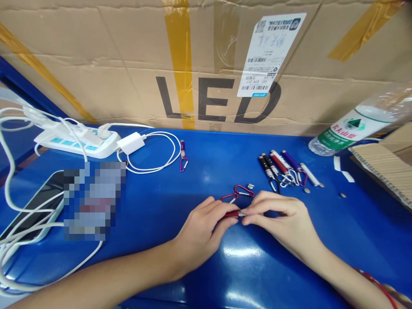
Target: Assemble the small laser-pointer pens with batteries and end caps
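Red tube [232, 213] is pinched in your left grip [204, 225]; your right grip [285, 214] pinches its metal end [241, 214]. Just beyond your grips, 2 red carabiners [246, 193] lie on the blue surface [154, 201].

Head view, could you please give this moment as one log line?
left hand: holds red tube | right hand: fingertips at its metallic end | beyond: red carabiners

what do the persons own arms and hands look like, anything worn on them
The left hand and right hand are bare, with no gloves or rings visible. No sleeve shows on the left forearm or right forearm. A thin red cord and a tan band show at the right forearm, too blurred for finer detail.
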A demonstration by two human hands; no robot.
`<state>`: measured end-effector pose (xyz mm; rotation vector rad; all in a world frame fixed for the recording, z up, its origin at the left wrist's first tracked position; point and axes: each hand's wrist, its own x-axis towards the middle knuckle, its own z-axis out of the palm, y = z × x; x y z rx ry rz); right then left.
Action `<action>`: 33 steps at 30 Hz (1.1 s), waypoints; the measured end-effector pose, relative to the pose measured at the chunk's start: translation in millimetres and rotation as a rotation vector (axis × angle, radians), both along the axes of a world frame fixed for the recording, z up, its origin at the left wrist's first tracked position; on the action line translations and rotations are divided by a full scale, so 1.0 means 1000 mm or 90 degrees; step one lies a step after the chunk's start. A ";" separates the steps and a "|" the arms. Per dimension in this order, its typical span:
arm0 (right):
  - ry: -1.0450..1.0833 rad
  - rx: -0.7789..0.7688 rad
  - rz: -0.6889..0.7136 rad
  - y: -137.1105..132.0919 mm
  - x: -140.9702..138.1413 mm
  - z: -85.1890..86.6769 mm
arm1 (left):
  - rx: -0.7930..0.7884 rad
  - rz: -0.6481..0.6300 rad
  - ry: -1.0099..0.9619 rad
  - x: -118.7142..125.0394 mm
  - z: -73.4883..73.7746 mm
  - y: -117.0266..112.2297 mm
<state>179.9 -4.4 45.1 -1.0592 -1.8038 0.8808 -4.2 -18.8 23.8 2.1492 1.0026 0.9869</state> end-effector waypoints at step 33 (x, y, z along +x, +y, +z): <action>-0.145 0.252 0.108 0.006 0.005 -0.001 | -0.036 0.011 0.051 -0.001 0.001 0.004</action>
